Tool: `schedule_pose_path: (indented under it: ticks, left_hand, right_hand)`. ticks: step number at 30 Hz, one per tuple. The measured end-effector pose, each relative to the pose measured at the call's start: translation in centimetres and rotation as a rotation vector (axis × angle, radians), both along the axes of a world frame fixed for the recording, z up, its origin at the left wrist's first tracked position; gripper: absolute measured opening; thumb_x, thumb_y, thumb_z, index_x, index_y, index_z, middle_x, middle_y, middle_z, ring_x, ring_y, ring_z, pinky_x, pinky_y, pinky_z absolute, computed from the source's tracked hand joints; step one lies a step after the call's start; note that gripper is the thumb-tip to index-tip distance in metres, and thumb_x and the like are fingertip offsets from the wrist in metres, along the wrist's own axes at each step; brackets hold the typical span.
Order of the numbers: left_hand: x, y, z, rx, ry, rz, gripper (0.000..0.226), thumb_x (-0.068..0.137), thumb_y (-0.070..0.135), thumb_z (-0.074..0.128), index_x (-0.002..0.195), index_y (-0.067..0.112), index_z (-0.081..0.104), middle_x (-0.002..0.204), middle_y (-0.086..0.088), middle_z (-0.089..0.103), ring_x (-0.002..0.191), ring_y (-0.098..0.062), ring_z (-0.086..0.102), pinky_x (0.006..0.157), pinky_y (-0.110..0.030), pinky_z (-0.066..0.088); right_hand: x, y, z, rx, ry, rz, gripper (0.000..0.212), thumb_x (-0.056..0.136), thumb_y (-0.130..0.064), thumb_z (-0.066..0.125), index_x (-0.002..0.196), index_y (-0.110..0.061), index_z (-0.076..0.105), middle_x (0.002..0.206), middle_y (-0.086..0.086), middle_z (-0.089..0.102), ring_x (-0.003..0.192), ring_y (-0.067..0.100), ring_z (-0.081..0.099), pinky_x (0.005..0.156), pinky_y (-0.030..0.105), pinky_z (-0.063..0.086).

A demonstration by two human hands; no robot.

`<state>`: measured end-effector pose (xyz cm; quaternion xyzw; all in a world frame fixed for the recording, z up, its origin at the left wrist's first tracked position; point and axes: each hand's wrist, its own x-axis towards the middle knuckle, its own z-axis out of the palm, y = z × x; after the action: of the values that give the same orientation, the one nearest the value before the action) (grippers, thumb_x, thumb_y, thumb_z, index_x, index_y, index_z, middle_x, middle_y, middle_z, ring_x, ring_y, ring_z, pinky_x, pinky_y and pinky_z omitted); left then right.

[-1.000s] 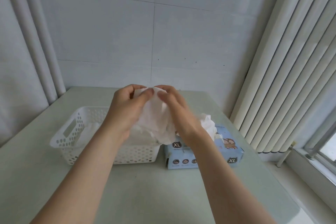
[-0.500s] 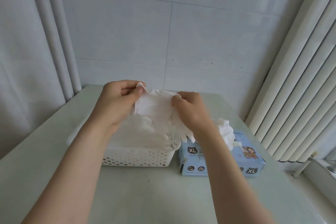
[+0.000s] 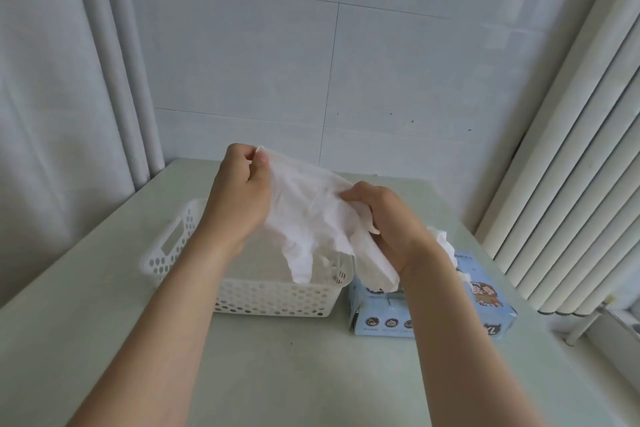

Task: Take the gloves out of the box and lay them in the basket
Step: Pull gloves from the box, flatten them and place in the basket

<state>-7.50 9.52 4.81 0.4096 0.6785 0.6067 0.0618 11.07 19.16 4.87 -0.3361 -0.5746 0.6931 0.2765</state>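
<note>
A thin white glove (image 3: 311, 215) is stretched in the air between both hands, its fingers hanging down over the white perforated basket (image 3: 273, 298). My left hand (image 3: 239, 198) pinches the glove's cuff corner at the upper left. My right hand (image 3: 388, 218) grips its other side, lower and to the right. The light blue glove box (image 3: 381, 315) lies on the table right of the basket, partly behind my right forearm. White gloves (image 3: 443, 243) bulge from its top opening. Pale glove material lies inside the basket.
The pale green table (image 3: 277, 374) ends at a tiled wall behind. A grey curtain hangs at the left. Vertical blinds (image 3: 571, 166) stand at the right, close to the box, with a window sill below them.
The hands have drawn apart, spreading the bunched glove out flat. My left hand rose and moved left; my right hand dropped toward the box. The view shifted left and closer.
</note>
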Motion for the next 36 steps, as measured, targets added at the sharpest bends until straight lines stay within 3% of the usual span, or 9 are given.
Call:
schedule_pose_path:
  ticks: [5, 10, 16, 19, 23, 26, 30, 33, 36]
  left_hand:
    - [-2.3, -0.1, -1.2, -0.1, -0.03, 0.011, 0.023, 0.111, 0.036, 0.043, 0.118, 0.017, 0.053, 0.105, -0.002, 0.062, 0.089, -0.02, 0.06, 0.064, -0.032, 0.046]
    - [-5.1, -1.2, -3.0, -0.435, 0.129, 0.177, 0.023, 0.11, 0.029, 0.04, 0.115, 0.007, 0.044, 0.114, -0.02, 0.06, 0.104, -0.043, 0.058, 0.085, -0.049, 0.051]
    - [-6.1, -1.8, -4.9, -0.801, 0.219, 0.278, 0.035, 0.102, 0.008, 0.042, 0.133, 0.003, 0.026, 0.128, -0.027, 0.053, 0.109, -0.046, 0.054, 0.087, -0.052, 0.047]
    - [-6.0, -1.7, -5.2, -0.811, 0.262, 0.321, 0.052, 0.095, -0.002, 0.044, 0.141, 0.005, 0.021, 0.125, -0.025, 0.053, 0.109, -0.046, 0.054, 0.083, -0.051, 0.047]
    - [-5.4, -1.7, -4.7, -0.754, 0.381, 0.304, 0.045, 0.095, -0.006, 0.049, 0.135, 0.004, 0.031, 0.122, -0.024, 0.051, 0.106, -0.047, 0.057, 0.079, -0.047, 0.043]
    - [-5.4, -1.3, -4.3, -0.776, 0.58, 0.196, 0.025, 0.101, 0.008, 0.056, 0.124, 0.016, 0.054, 0.13, -0.013, 0.047, 0.118, -0.041, 0.049, 0.091, -0.047, 0.047]
    - [-4.3, -1.1, -3.7, -0.938, 0.509, -0.108, 0.018, 0.103, 0.034, 0.061, 0.118, 0.031, 0.069, 0.132, 0.0, 0.058, 0.125, -0.027, 0.054, 0.107, -0.04, 0.044]
    - [-3.8, -1.3, -3.6, -1.094, 0.441, -0.245, 0.037, 0.101, 0.038, 0.062, 0.135, 0.025, 0.064, 0.133, 0.001, 0.063, 0.114, -0.02, 0.061, 0.096, -0.032, 0.048]
    - [-3.9, -1.2, -3.9, -1.075, 0.474, -0.211, 0.034, 0.1, 0.039, 0.061, 0.129, 0.022, 0.066, 0.129, 0.0, 0.065, 0.111, -0.021, 0.063, 0.094, -0.033, 0.051]
  right_hand:
    - [-0.8, 0.1, -0.9, 0.307, -0.215, -0.182, 0.022, 0.093, -0.017, 0.065, 0.081, 0.001, 0.065, 0.066, 0.014, 0.057, 0.056, 0.025, 0.054, 0.052, 0.031, 0.045]
    - [-4.1, -0.2, -2.7, 0.791, -0.52, -0.295, 0.016, 0.094, -0.015, 0.063, 0.094, -0.017, 0.079, 0.071, 0.001, 0.074, 0.061, 0.02, 0.066, 0.043, 0.017, 0.045]
    - [-6.7, -0.9, -5.1, 1.134, -0.744, -0.323, 0.023, 0.097, -0.002, 0.061, 0.118, -0.008, 0.068, 0.104, 0.012, 0.071, 0.096, 0.036, 0.066, 0.071, 0.042, 0.056]
    - [-6.5, -1.1, -4.9, 1.292, -0.789, -0.338, 0.032, 0.094, 0.003, 0.064, 0.12, -0.015, 0.068, 0.11, 0.007, 0.065, 0.102, 0.03, 0.06, 0.083, 0.039, 0.053]
    - [-5.7, -1.5, -3.4, 1.242, -0.75, -0.062, 0.025, 0.1, -0.015, 0.069, 0.123, -0.022, 0.073, 0.117, 0.002, 0.066, 0.103, 0.024, 0.064, 0.083, 0.034, 0.051]
    - [-5.6, -1.9, -3.3, 1.244, -0.844, 0.15, 0.027, 0.099, -0.033, 0.074, 0.124, -0.023, 0.074, 0.117, 0.0, 0.071, 0.11, 0.021, 0.064, 0.09, 0.031, 0.047]
    - [-5.7, -1.9, -4.2, 1.251, -0.883, 0.207, 0.026, 0.099, -0.025, 0.071, 0.124, -0.021, 0.076, 0.113, 0.0, 0.071, 0.119, 0.022, 0.058, 0.096, 0.033, 0.05]
    - [-5.5, -1.9, -4.2, 1.173, -0.884, 0.189, 0.026, 0.097, -0.027, 0.074, 0.123, -0.025, 0.075, 0.106, -0.003, 0.071, 0.114, 0.019, 0.059, 0.087, 0.038, 0.056]
    - [-5.2, -1.9, -3.4, 1.205, -0.858, 0.062, 0.024, 0.098, -0.036, 0.072, 0.122, -0.032, 0.072, 0.107, -0.007, 0.072, 0.103, 0.02, 0.066, 0.077, 0.034, 0.054]
